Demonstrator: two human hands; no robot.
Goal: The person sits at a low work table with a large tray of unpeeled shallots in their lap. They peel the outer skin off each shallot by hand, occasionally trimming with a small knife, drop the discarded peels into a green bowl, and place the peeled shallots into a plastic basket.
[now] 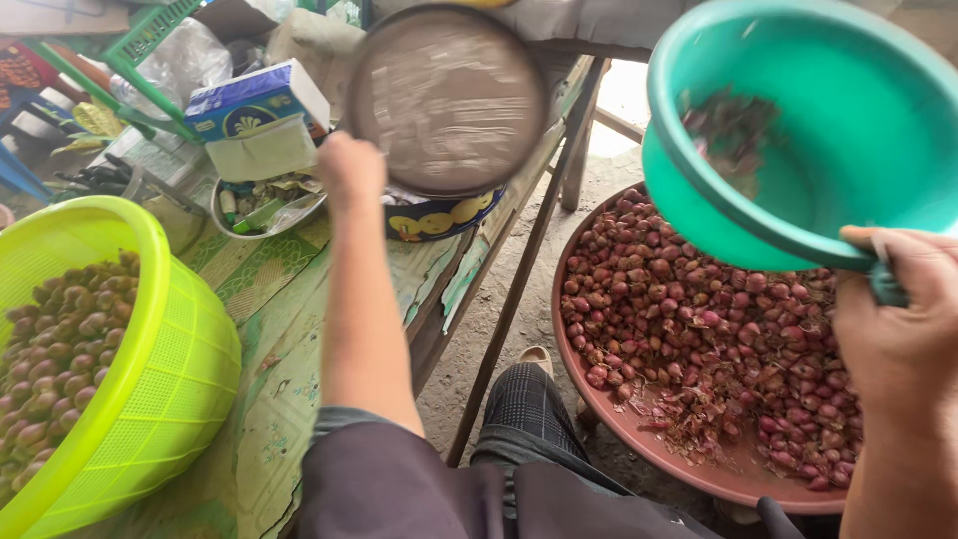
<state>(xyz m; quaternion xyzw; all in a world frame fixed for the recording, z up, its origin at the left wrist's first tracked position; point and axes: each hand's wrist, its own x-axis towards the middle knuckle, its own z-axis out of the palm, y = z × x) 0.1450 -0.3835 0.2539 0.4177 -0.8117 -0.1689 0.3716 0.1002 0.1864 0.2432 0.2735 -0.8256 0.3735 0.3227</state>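
The right hand [898, 329] was closed tight on the rim of a teal plastic bowl [848, 130], up at 2 o'clock in the picture. The bowl was tipped toward the big brown tray [699, 469] on the ground, which was heaped with small red shallots [699, 319]. A few shallots and skins were inside the bowl.

The left hand [349, 170] reached out to 12 o'clock and gripped the edge of a round sieve [447, 100], which looked blurry. It hung over a blue and yellow tin [439, 215] on the tabletop [289, 329].

A lime green basket [150, 389] of peeled shallots sat at 9 o'clock.

To do this well, I think the bowl should be kept low over the middle of the tray, so nothing rolled off onto the ground. Tipping slowly would help. The grip on the rim should be firm, since one hand carried each thing.
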